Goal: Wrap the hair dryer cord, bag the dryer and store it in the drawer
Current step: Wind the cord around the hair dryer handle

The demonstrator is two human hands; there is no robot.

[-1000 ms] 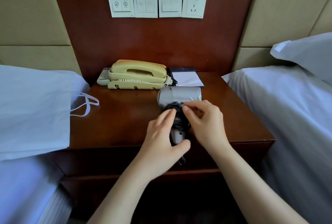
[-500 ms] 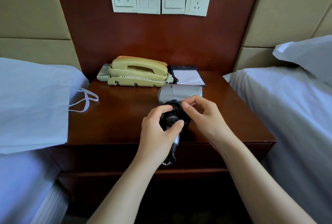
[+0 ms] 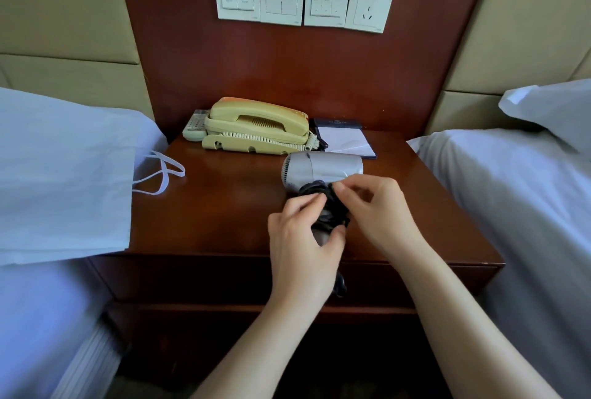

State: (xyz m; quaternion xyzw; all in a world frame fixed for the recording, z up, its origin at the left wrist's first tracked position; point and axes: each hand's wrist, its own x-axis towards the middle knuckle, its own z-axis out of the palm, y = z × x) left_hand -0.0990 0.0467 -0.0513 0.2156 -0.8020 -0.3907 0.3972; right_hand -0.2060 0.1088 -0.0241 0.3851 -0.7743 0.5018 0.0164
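Observation:
A silver hair dryer (image 3: 323,169) lies on the wooden nightstand (image 3: 224,207), barrel across, handle towards me. Its black cord (image 3: 329,210) is coiled around the handle. My left hand (image 3: 303,245) grips the handle and the coils from the left. My right hand (image 3: 377,207) pinches the cord at the top of the coils with thumb and forefinger. A black end of the cord (image 3: 340,285) hangs below my left hand in front of the drawer (image 3: 208,277). A white bag with drawstring loops (image 3: 64,175) lies on the left bed, its handles (image 3: 160,175) resting on the nightstand.
A beige telephone (image 3: 259,127), a remote control (image 3: 195,125) and a notepad (image 3: 345,141) sit at the back of the nightstand. Wall switches and a socket (image 3: 371,5) are above. Beds flank the nightstand, with a pillow (image 3: 550,107) on the right one.
My left hand has shifted its grip on the handle and coils while my right fingers keep working the cord at the top. The view has tilted slightly.

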